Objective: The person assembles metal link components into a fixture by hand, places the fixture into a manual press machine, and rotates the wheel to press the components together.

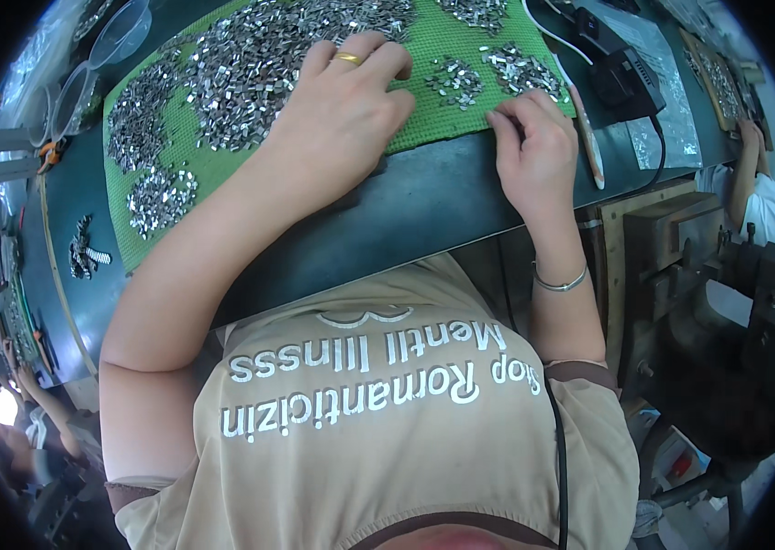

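My left hand (342, 115), with a gold ring on one finger, rests at the near side of a large heap of small shiny metal pieces (241, 82) on a green textured mat (429, 124). Its fingers curl down toward the heap, and the tips are hidden. To its right, my right hand (539, 142) is at the mat's near right edge, thumb and forefinger brought together; anything between them is too small to make out. Close beyond it lie a small pile of metal pieces (520, 71) and a looser cluster (454, 82).
Clear plastic cups (76, 101) stand at the far left. A short metal chain (85, 249) lies on the dark table (424, 197). At the right are a pen-like stick (586, 137), a black corded device (628, 84), a plastic bag (672, 137) and a dark machine (708, 275). Other people work at both sides.
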`<state>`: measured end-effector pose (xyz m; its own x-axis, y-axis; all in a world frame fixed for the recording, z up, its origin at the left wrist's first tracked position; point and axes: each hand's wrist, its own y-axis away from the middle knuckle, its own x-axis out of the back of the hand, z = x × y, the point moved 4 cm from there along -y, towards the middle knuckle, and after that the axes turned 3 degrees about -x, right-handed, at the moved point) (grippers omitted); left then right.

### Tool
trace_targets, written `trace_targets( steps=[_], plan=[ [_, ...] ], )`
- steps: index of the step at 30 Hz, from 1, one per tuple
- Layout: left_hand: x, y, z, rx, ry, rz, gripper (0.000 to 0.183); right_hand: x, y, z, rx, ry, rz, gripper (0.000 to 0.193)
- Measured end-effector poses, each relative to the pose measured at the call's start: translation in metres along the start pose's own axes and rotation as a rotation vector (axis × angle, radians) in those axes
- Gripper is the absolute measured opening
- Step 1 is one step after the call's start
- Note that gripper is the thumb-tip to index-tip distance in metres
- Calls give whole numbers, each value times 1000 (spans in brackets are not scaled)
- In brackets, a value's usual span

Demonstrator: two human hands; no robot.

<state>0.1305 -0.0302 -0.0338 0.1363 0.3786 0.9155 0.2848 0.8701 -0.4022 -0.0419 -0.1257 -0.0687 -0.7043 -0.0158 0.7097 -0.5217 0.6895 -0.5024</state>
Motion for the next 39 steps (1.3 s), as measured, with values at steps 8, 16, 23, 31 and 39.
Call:
trace_targets(
  steps=[8,16,23,31,39],
  plan=[
    [16,17,-6,187,210,9,9,6,-19,0,37,-192,-90,1],
    [57,88,-18,418,366,44,8,3,-23,0,29,-384,-111,5],
    [52,108,-12,398,359,9,10,-22,-2,-43,128,-158,-121,1],
    [40,95,-9,297,336,-33,10,-40,-6,-70,246,28,-120,4],
    [54,104,-5,200,229,-65,18,-41,2,-97,395,-173,-215,7]
  ],
)
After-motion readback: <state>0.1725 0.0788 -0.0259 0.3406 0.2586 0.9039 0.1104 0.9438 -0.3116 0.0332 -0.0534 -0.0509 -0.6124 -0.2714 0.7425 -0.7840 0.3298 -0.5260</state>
